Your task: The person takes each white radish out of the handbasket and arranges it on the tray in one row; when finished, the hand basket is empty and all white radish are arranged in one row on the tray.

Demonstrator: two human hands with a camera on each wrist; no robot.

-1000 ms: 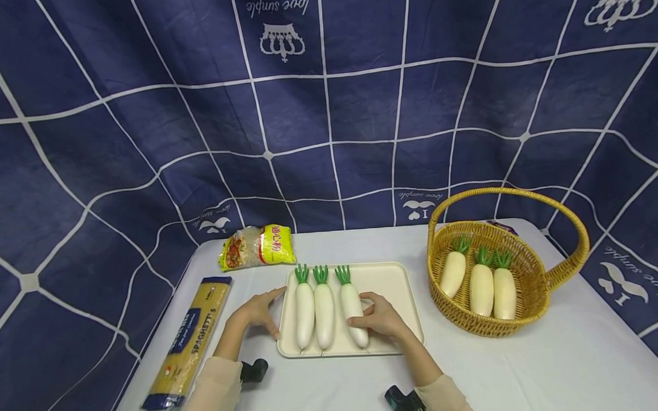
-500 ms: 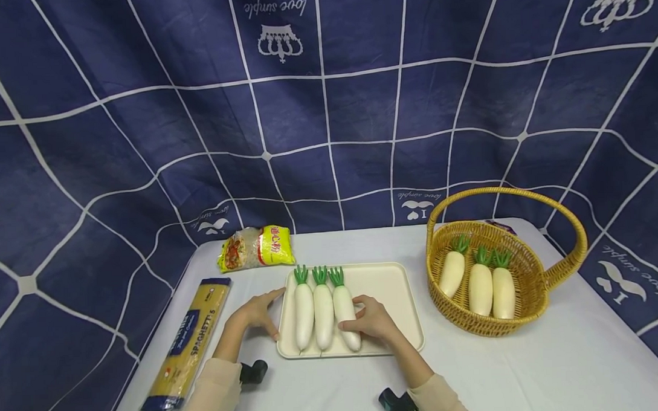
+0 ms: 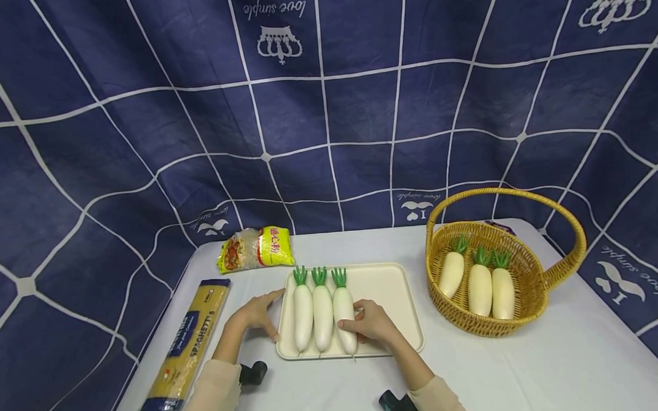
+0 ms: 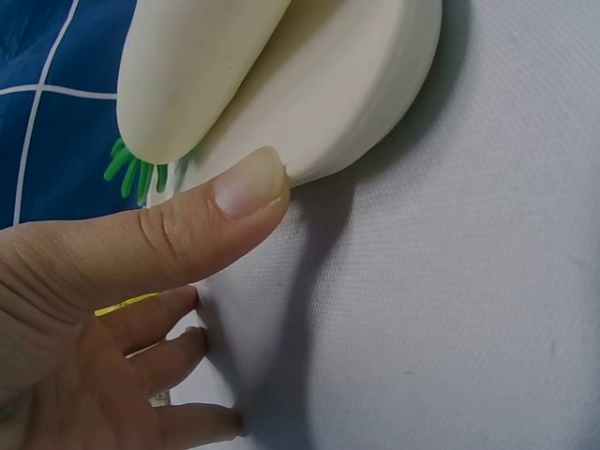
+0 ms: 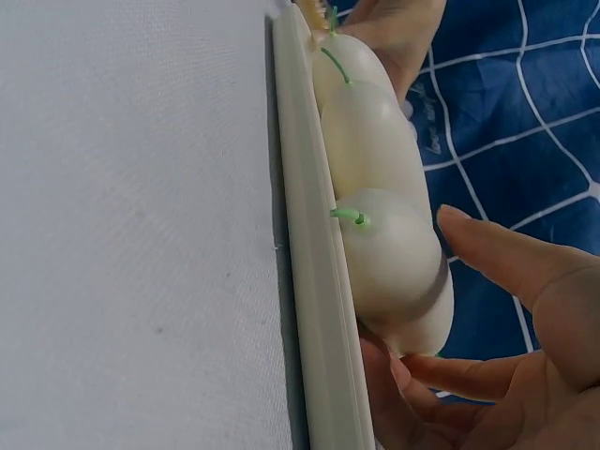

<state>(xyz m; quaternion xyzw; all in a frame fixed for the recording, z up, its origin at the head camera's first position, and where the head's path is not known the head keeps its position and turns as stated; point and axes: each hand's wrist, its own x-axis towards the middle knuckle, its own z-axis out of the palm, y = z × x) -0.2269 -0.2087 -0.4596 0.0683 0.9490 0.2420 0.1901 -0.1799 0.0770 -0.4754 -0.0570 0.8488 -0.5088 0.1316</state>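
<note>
Three white radishes with green tops lie side by side on a cream tray [image 3: 386, 288]: a left one [image 3: 303, 318], a middle one [image 3: 323, 317] and a right one [image 3: 343, 308]. My right hand [image 3: 373, 320] holds the right radish, thumb across its upper side and fingers along its right flank. In the right wrist view this radish [image 5: 389, 253] sits close to its neighbour [image 5: 370, 141], its thin root tip at the tray's near rim [image 5: 323, 309]. My left hand [image 3: 256, 315] rests at the tray's left edge, fingers spread; its thumb [image 4: 178, 234] touches the rim's corner.
To the right stands a wicker basket [image 3: 447, 319] with a tall handle, holding three more white radishes [image 3: 480, 290]. A spaghetti pack [image 3: 189, 346] lies left of the left arm. Behind the tray is a yellow food bag [image 3: 257, 248]. A blue checked cloth [image 3: 358, 108] hangs behind the table.
The right hand has slid the right radish leftward beside the middle one, then slightly toward the near rim, straightening it. The left hand has stayed at the tray's edge.
</note>
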